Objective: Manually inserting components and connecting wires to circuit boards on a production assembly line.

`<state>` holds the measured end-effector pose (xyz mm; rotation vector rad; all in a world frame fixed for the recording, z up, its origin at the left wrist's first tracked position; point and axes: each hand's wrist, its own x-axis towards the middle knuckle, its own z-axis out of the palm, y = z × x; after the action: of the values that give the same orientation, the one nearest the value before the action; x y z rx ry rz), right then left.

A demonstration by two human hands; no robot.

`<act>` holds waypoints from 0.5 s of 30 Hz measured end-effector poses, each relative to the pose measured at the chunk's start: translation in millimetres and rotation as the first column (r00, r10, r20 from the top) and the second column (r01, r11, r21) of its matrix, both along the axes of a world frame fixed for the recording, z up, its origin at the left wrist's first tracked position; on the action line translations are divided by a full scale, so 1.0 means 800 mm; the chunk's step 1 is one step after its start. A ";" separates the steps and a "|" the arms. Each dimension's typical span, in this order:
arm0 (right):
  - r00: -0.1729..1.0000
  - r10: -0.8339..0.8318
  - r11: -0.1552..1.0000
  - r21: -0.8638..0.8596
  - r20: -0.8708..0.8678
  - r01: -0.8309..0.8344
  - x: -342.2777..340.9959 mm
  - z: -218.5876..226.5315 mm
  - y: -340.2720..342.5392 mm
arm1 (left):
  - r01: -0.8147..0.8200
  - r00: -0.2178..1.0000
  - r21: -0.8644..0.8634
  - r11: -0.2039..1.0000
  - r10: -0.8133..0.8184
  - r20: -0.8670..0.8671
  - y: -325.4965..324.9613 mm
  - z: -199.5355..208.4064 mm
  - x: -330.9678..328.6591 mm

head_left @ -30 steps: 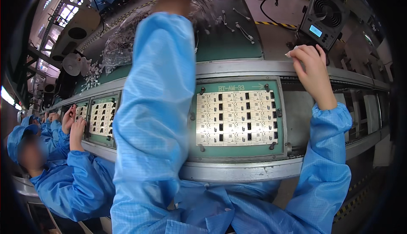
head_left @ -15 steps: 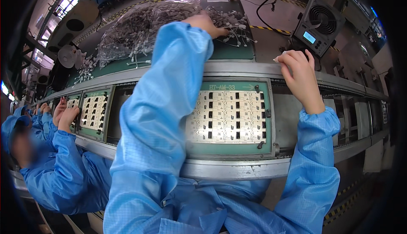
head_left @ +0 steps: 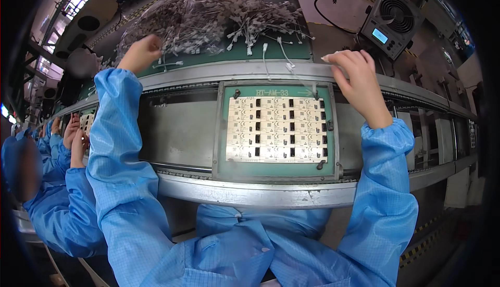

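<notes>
My left hand [head_left: 139,54] hovers at the front left edge of a heap of white-ended cables [head_left: 182,24], beside a loose cable [head_left: 167,64]. Its fingers are bent and blurred, so I cannot tell whether they hold anything. My right hand [head_left: 358,76] is raised over the far rail, thumb and fingers pinched on a small white piece [head_left: 326,58]. Between my arms a green fixture board [head_left: 245,170] carries rows of white labelled modules [head_left: 276,129] with black sockets. Two cables, one a white-ended cable [head_left: 265,53], lie toward the far metal rail [head_left: 245,69].
A conveyor with a near metal rail [head_left: 260,194] crosses in front of me. A fan unit [head_left: 393,21] with a lit display stands back right. At left, a co-worker in a blue sleeve [head_left: 78,203] works with both hands raised. Clear plastic film covers part of the cable heap.
My left hand has drawn back from the cable heap toward the left, uncovering the whole fixture board. Two cables now reach toward the far rail. My right hand keeps its pinch.
</notes>
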<state>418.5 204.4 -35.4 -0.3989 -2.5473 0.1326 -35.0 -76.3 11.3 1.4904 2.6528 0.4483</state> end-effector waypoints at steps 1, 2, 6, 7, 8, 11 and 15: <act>0.998 0.062 0.997 -0.041 -0.032 -0.064 -0.004 -0.002 -0.002 | 0.031 0.999 -0.044 0.999 -0.030 0.024 -0.012 -0.010 0.001; 0.992 0.124 0.983 -0.136 -0.012 -0.125 -0.014 -0.006 -0.009 | 0.030 0.999 -0.040 0.999 -0.029 0.031 -0.022 -0.018 0.001; 0.984 0.167 0.984 -0.067 0.061 -0.163 -0.037 -0.014 -0.029 | 0.175 0.973 0.107 0.979 -0.155 -0.172 -0.018 -0.035 0.057; 0.986 0.156 0.987 -0.035 0.055 -0.155 -0.039 -0.012 -0.029 | 0.266 0.939 0.138 0.954 -0.224 -0.260 -0.011 -0.031 0.081; 0.988 0.149 0.989 -0.003 0.050 -0.149 -0.040 -0.009 -0.031 | 0.321 0.934 0.166 0.932 -0.283 -0.216 -0.001 -0.026 0.107; 0.965 0.100 0.939 -0.343 0.243 -0.011 -0.026 0.034 -0.052 | 0.511 0.842 0.154 0.846 -0.456 -0.290 0.036 -0.018 0.177; 0.940 0.143 0.956 -0.287 0.310 -0.051 -0.011 0.025 -0.070 | 0.653 0.735 0.060 0.755 -0.614 -0.287 0.109 -0.030 0.255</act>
<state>410.0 148.5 -15.1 -0.4288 -2.8892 0.5026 169.0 10.9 -13.0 2.5087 2.0588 0.4290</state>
